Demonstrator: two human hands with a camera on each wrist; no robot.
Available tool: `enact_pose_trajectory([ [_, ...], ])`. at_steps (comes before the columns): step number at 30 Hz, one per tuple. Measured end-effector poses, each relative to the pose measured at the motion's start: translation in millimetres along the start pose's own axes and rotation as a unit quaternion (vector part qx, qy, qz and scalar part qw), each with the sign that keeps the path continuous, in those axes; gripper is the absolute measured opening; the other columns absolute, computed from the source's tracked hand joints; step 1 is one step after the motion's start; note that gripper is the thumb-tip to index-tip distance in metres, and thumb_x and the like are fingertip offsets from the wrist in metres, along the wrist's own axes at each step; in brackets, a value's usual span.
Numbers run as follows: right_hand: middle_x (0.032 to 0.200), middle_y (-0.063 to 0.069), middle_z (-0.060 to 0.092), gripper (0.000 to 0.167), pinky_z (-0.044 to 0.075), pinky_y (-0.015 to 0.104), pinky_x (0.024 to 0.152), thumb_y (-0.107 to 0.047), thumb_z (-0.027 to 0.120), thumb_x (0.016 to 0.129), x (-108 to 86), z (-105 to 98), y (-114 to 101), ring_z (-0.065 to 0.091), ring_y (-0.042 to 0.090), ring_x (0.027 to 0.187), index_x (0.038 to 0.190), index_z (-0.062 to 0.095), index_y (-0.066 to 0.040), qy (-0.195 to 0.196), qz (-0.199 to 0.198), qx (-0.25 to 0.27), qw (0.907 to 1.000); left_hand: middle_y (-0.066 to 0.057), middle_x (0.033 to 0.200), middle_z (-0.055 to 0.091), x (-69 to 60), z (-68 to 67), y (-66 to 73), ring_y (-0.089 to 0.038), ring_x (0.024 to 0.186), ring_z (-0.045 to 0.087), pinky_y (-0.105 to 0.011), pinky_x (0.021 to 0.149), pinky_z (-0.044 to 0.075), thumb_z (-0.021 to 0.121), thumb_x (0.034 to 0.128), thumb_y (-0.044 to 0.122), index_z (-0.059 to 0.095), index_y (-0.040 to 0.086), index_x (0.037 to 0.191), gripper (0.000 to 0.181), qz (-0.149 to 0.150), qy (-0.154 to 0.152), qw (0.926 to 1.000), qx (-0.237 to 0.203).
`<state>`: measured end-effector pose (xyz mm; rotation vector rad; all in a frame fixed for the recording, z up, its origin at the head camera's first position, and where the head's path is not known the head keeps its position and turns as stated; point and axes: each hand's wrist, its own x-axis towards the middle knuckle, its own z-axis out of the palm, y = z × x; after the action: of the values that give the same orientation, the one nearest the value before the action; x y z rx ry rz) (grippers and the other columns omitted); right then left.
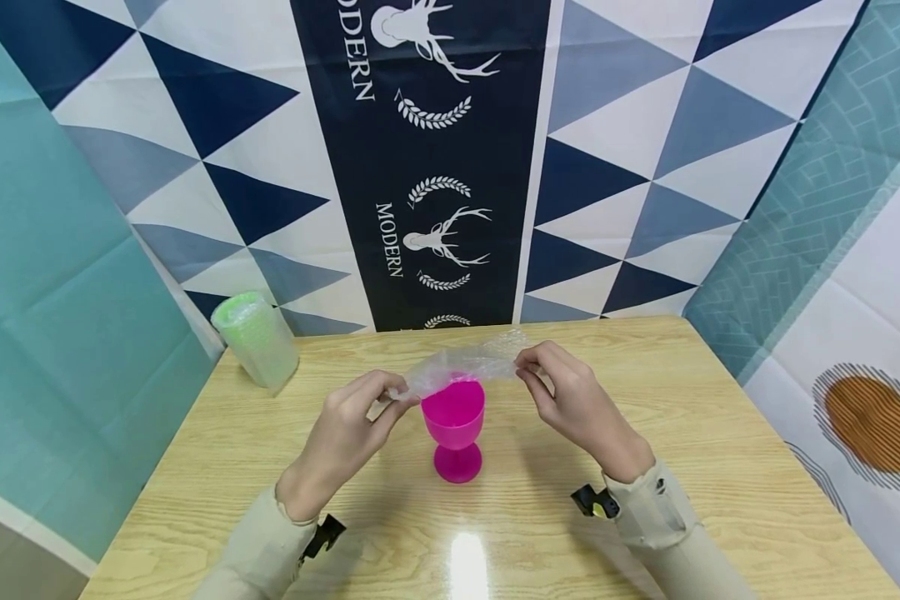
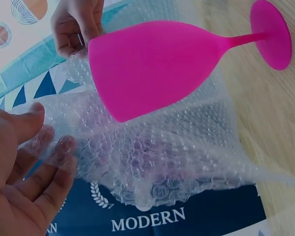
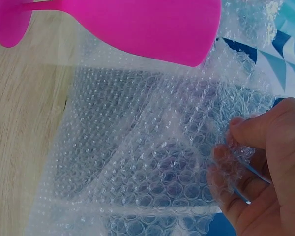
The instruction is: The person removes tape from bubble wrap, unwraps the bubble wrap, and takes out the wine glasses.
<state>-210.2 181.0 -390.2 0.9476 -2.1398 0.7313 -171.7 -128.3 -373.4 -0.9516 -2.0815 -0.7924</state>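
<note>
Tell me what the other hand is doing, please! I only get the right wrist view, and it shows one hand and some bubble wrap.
Observer: The left hand pinches the bubble wrap too, at its left end.
Operator: Is the pink cup lying down? It looks sideways to me.
Observer: No, the head view shows the pink cup standing upright on the table.
Operator: Is anything else on there?
Observer: Yes, a pale green cylindrical thing near the far left corner.
</note>
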Motion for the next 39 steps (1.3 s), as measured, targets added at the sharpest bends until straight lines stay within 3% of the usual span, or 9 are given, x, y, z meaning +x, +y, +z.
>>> enact_pose_trajectory([
  [7,0.098,0.005,0.068,0.023,0.063,0.032,0.072,0.009,0.076,0.086,-0.5,-4,-1,0.068,0.013,0.086,0.103,0.065,-0.002,-0.014,0.012,-0.002,0.9998,-0.004,0.084,0.076,-0.4,-2.1,-2.6,-0.009,0.063,0.067,-0.016,0.059,0.056,0.086,0.0778,-0.003,0.07,0.005,0.095,0.024,-0.002,0.036,0.9993,0.007],
  [14,0.098,0.005,0.068,0.023,0.062,0.031,0.071,0.006,0.076,0.087,-1.3,-6,0,0.067,0.013,0.086,0.105,0.065,-0.003,-0.016,0.013,-0.007,0.9998,-0.012,0.091,0.08,-1.6,-4.3,-4.0,-0.02,0.076,0.078,-0.021,0.072,0.062,0.076,0.0821,-0.015,0.076,-0.001,0.1,0.023,-0.01,0.049,0.9987,0.007],
  [21,0.1,0.004,0.067,0.042,0.061,0.028,0.071,-0.004,0.08,0.088,-5.8,-7,1,0.064,0.012,0.087,0.126,0.062,-0.001,-0.037,0.025,-0.011,0.9989,-0.015,0.096,0.08,-2.3,-7.5,-6.0,-0.024,0.081,0.079,-0.023,0.073,0.062,0.077,0.0807,-0.016,0.077,-0.003,0.103,0.026,-0.014,0.055,0.9983,0.014],
  [27,0.108,0.006,0.069,0.047,0.063,0.036,0.078,-0.009,0.081,0.088,-15.9,-9,6,0.066,0.017,0.094,0.13,0.062,-0.002,-0.074,0.049,-0.015,0.996,-0.014,0.094,0.079,-3.1,-9.9,-8.2,-0.023,0.079,0.079,-0.02,0.071,0.062,0.078,0.0793,-0.017,0.077,-0.003,0.102,0.027,-0.015,0.063,0.9978,0.017],
  [39,0.11,0.009,0.07,0.041,0.061,0.044,0.08,0.0,0.08,0.086,-45.8,-10,26,0.069,0.024,0.099,0.124,0.065,0.0,-0.101,0.098,-0.035,0.9895,-0.016,0.092,0.079,-6.5,-19.9,-13.9,-0.025,0.072,0.077,-0.019,0.068,0.061,0.075,0.0823,-0.017,0.077,-0.004,0.103,0.024,-0.039,0.106,0.9935,0.016],
])
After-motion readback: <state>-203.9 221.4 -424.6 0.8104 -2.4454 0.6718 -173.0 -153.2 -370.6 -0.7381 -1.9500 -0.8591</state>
